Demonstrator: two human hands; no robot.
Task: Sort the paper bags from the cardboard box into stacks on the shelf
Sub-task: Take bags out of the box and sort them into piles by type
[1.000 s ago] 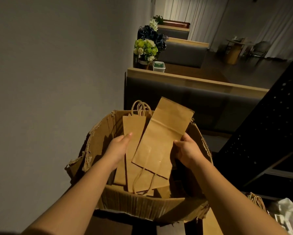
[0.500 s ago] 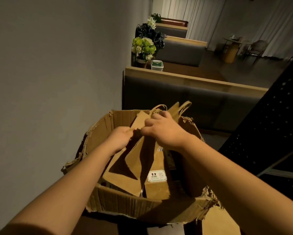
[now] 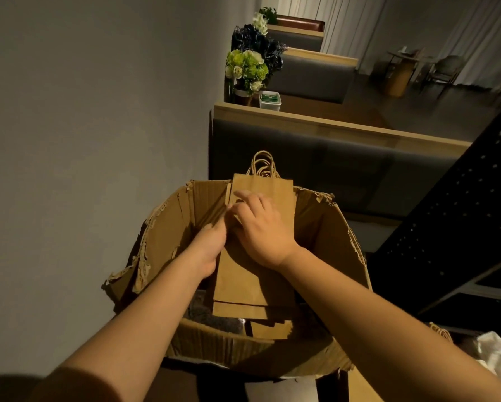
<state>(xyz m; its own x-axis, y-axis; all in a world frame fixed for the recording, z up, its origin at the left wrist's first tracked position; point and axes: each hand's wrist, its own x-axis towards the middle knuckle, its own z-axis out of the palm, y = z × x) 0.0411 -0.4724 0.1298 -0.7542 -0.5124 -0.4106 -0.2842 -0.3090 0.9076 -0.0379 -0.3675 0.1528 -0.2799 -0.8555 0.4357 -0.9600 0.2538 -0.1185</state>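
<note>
The cardboard box (image 3: 324, 227) sits nearest, its torn rim ragged and soft at the corners. Inside it, a bundle of flat paper bags (image 3: 252, 280) stands tilted toward the far wall of the box. The left hand (image 3: 207, 246) holds the bundle's left edge from behind, though its fingers are hidden. The right hand (image 3: 261, 227) lies on the front face, fingers curled at the upper left edge as if thumbing bags apart. The bags look light, thin, and easily creased; they would likely slide over one another, so pinching the whole bundle by its long edges seems safest. Twisted handles (image 3: 262, 163) poke above the box's far wall.
</note>
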